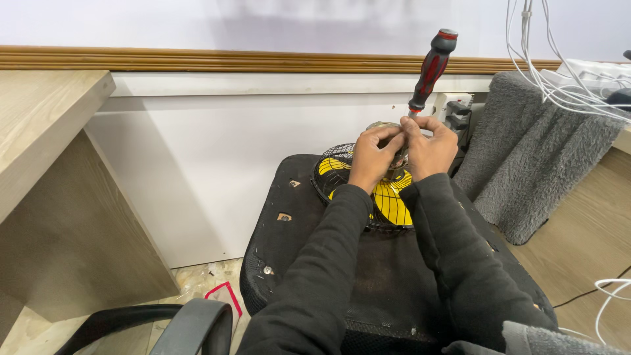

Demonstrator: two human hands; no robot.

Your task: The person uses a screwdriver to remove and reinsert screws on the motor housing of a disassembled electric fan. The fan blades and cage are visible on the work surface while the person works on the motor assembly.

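Presently, from largest to smallest:

- Black chair seat (309, 263): worn, padded, centre frame, carrying the fan; a wooden desk (39, 112) stands at 9 o'clock, a grey fuzzy cloth (526, 151) at 3 o'clock.
- Small fan (388, 197): black wire guard over yellow blades, lying flat on the seat, directly beneath both hands at their 6 o'clock.
- Left hand (373, 156): grip pinched closed on a small part at the fan's top centre; what the part is cannot be told.
- Right hand (430, 148): grip closed around the screwdriver's shaft, touching the left hand.
- Screwdriver (430, 69): red-and-black handle, long axis running from the hands toward 1 o'clock, tip down into the fan hub; the right hand is the nearer.
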